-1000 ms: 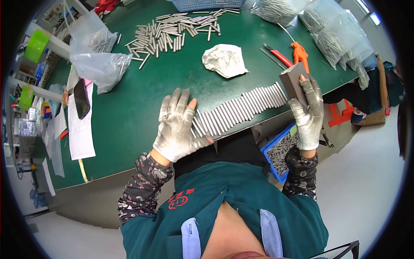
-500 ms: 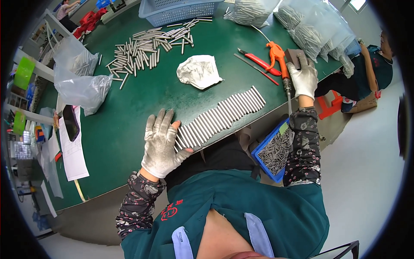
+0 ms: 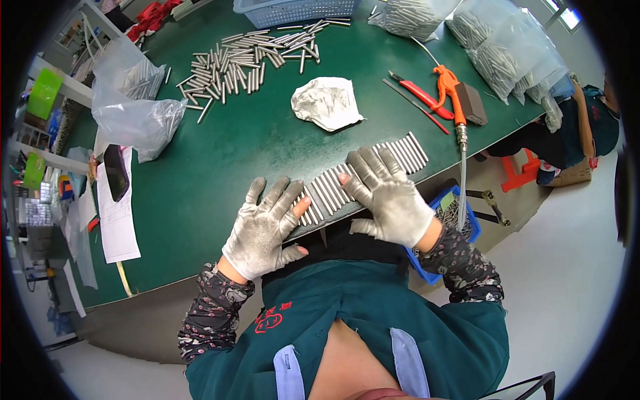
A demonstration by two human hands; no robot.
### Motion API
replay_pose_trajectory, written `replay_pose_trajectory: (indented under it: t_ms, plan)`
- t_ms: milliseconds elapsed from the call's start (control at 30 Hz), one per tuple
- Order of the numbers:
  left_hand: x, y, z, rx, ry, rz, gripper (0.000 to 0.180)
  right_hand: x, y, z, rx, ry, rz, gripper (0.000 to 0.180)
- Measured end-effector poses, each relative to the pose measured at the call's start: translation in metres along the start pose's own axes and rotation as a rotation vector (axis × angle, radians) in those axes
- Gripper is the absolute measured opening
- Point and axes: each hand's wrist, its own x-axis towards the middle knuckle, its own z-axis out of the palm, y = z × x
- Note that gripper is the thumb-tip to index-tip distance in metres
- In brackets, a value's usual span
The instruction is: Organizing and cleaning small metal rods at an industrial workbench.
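Observation:
A row of short metal pins (image 3: 327, 193) lies side by side along the near edge of the green table. My gloved left hand (image 3: 261, 232) rests flat over the row's left end, fingers stretched out. Across the middle of the row lies my gloved right hand (image 3: 395, 208), its fingers spread and bare tips poking from the glove. Both palms face down, and part of the row is hidden beneath them. Beyond the row sits a crumpled white cloth (image 3: 327, 103). A loose pile of similar pins (image 3: 227, 75) is scattered farther back on the left.
At the right lie an orange air blow gun (image 3: 448, 87) with its hose, a brown block (image 3: 472, 103), a red-handled cutter (image 3: 421, 97) and a thin file (image 3: 433, 120). Bags of pins (image 3: 497, 50) line the far right. A blue bin (image 3: 475, 230) stands below the edge; a person sits beyond.
My right hand has left the brown block beside the blow gun and come left onto the row of pins. My left hand stays at the row's left end. The whole view has shifted slightly.

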Motion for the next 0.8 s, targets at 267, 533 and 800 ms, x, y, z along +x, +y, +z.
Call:
replay_pose_trajectory:
  t_ms: [267, 533, 800]
  plan:
    - [-0.029, -0.006, 0.006, -0.021, 0.099, -0.029, 0.074, 0.016, -0.042, 0.015, 0.137, -0.026, -0.135, 0.078]
    - [-0.029, -0.006, 0.007, 0.018, 0.072, -0.057, 0.074, 0.009, -0.024, 0.010, 0.042, 0.041, 0.000, 0.076]
    - [-0.064, -0.011, 0.001, -0.078, 0.534, -0.443, 0.051, 0.034, 0.007, -0.006, 0.492, 0.410, 0.016, 0.055]
